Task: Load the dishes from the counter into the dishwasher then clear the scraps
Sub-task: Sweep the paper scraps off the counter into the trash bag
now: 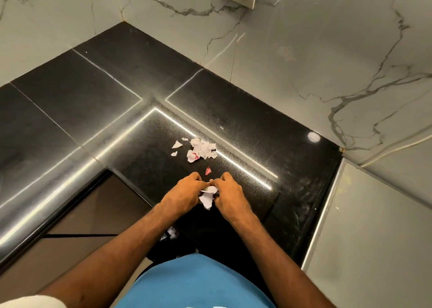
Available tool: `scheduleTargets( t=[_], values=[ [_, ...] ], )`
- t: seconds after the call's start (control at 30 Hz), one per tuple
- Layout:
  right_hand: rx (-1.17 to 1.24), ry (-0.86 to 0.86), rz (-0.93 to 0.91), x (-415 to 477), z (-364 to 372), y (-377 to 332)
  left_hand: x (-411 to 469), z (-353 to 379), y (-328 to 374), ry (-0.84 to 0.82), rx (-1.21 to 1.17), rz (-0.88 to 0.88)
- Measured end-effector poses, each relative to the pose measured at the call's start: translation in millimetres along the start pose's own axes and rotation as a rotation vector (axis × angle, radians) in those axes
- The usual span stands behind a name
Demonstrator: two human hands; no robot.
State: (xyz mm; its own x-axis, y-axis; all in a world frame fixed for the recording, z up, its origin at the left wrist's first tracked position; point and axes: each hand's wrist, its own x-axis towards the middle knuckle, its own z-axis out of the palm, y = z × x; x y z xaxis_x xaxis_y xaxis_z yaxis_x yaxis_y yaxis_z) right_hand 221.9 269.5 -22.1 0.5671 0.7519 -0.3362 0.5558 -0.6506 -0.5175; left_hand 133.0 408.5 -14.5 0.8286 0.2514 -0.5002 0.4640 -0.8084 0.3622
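Scrap-clearing step underway; no dishes on the black surface [131, 78].
Left hand [184, 192] & right hand [230, 194] were both pinched shut on a wad of paper scraps [208, 196] near the front edge. Loose pile [201, 149] lay just behind, twd the back wall. Next, prob: gather the rest w/o dropping the wad.

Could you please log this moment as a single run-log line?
phase: clearing scraps | left hand and right hand: both gripping paper scraps | scrap pile: on black counter | dishes: none visible
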Motion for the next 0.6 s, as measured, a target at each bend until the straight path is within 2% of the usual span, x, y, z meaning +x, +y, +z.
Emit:
scheduleTargets(
  t=[0.27, 0.43, 0.6],
  values=[
    [-0.074, 0.054, 0.075, 2, 10, -12, 4, -6, 12, -0.006, 0.046, -0.073],
    [-0.088, 0.076, 0.072, 4, 2, -15, 3, -16, 13, 0.059, -0.02, -0.114],
    [0.064, 0.126, 0.155, 3, -6, -18, 0, -27, 11, 0.113, -0.097, -0.143]
  ],
)
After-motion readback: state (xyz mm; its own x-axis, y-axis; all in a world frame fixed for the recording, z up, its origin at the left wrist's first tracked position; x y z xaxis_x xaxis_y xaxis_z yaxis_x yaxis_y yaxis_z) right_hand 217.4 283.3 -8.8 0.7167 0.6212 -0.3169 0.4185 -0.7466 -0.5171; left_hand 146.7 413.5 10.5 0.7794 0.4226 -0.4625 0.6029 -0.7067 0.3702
